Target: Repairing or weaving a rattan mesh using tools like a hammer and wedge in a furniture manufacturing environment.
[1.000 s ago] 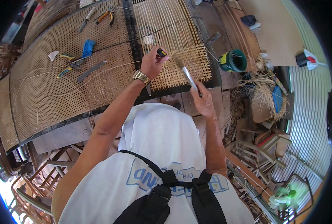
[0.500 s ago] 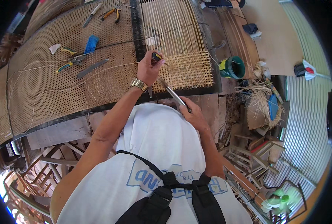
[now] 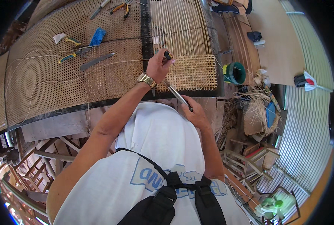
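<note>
My left hand [image 3: 158, 69], with a gold watch on its wrist, is closed around a black-and-yellow handled tool [image 3: 168, 55]; a thin shaft seems to show below it, over the woven cane strips [image 3: 197, 73]. In my right hand [image 3: 196, 113] is a silver rod-shaped tool [image 3: 178, 94] with a dark end. Its far end reaches the front of the weave, close to my left wrist, and I cannot make out its tip. Behind the woven part, loose parallel strips [image 3: 182, 22] run away from me. Under the left wrist a pointed metal piece [image 3: 154, 91] shows.
Left on the cane panel [image 3: 114, 82] lie a knife blade [image 3: 96, 62], yellow-handled pliers [image 3: 67, 57], a blue block [image 3: 98, 36] and, farther back, orange-handled pliers [image 3: 120, 7]. A long strand [image 3: 110, 66] curves across it. A green bucket [image 3: 235, 73] and fibre scraps [image 3: 255, 99] are at the right.
The whole view has shifted slightly, with the panel and left hand farther right in the picture. Both hands keep their tools and nearly the same places over the weave.
</note>
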